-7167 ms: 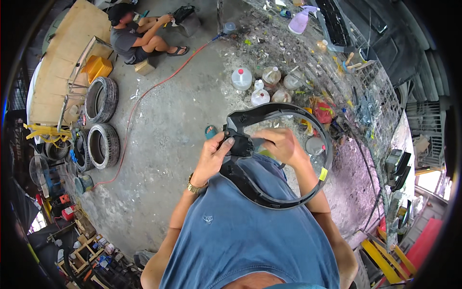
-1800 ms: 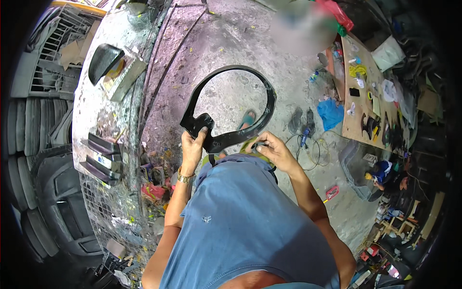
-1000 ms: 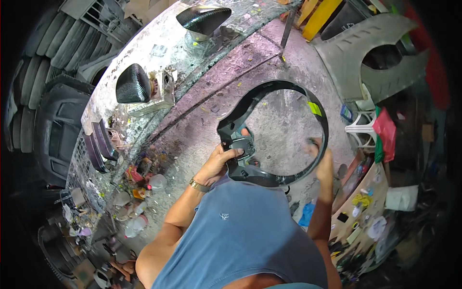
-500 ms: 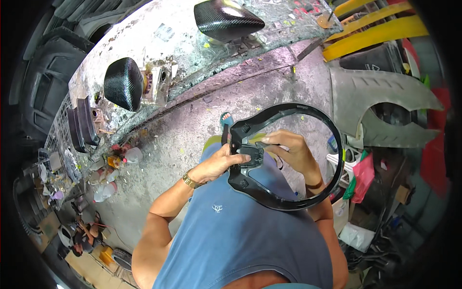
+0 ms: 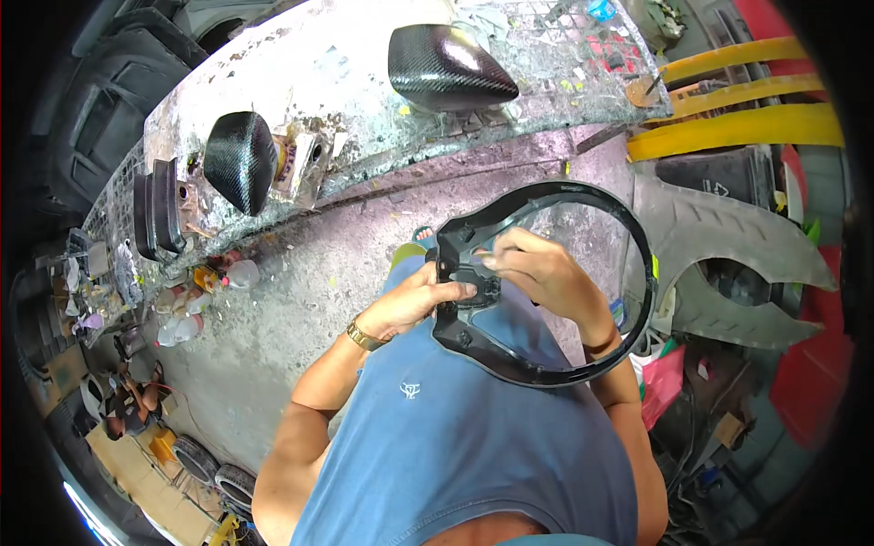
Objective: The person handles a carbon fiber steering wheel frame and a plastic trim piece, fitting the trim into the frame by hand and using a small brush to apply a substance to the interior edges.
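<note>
A glossy black ring-shaped plastic trim frame (image 5: 528, 371) is held in front of my blue shirt, its wide flat section to the left. My left hand (image 5: 405, 305) grips that left section, thumb laid across a dark block (image 5: 481, 289) on the frame's inner side. Inside the ring, my right hand (image 5: 537, 268) has its fingers pinched together just above the block. The fingertips are slightly blurred, and what they hold, if anything, is too small to make out. The right forearm passes behind the ring's right side.
Ahead is a paint-spattered workbench (image 5: 350, 100) with two carbon-patterned shell covers (image 5: 238, 162) and dark curved strips (image 5: 159, 209). A grey fender panel (image 5: 701, 218) and yellow bars (image 5: 737, 135) stand at right. Plastic jugs (image 5: 241, 275) lie on the floor left; another person (image 5: 132, 400) sits beyond.
My right hand has shifted slightly up and left at the block, its fingers curling in more. The left hand keeps its grip on the frame. The whole view has turned slightly.
</note>
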A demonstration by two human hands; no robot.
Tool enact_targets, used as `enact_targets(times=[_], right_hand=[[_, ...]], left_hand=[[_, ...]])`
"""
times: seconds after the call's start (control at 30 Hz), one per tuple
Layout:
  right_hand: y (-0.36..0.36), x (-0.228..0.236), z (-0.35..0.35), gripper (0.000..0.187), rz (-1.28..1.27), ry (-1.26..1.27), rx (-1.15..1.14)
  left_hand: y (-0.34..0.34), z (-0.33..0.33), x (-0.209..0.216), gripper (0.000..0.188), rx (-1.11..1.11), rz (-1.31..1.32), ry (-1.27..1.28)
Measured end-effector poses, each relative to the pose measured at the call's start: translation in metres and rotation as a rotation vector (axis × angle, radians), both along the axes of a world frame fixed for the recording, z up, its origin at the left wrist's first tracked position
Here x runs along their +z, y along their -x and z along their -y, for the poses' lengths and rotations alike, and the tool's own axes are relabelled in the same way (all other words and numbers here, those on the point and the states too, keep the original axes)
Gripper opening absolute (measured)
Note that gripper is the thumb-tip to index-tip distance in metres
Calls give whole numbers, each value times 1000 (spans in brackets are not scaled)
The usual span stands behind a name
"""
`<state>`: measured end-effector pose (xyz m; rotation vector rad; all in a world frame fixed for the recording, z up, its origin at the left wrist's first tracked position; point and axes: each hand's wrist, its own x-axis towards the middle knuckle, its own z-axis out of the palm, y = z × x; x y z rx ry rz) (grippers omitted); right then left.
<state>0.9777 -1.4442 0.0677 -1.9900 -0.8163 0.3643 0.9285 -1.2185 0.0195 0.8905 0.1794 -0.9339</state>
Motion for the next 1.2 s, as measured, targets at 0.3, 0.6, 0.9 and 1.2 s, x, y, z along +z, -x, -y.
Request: enact_targets(times=[0.3, 0.6, 0.9, 1.2], right_hand=[[-34, 23, 33, 14, -100, 38, 8], [-40, 3, 29, 15, -51, -27, 33], [-44, -7, 39, 9, -15, -4, 152], [-47, -16, 40, 9, -4, -87, 171]], left_hand=[[-19, 16, 4, 41, 63, -37, -30], [-15, 28, -1, 40, 96, -43, -28], [-8, 36, -13, 36, 88, -85, -45], [-9, 45, -10, 34, 128, -67, -45]])
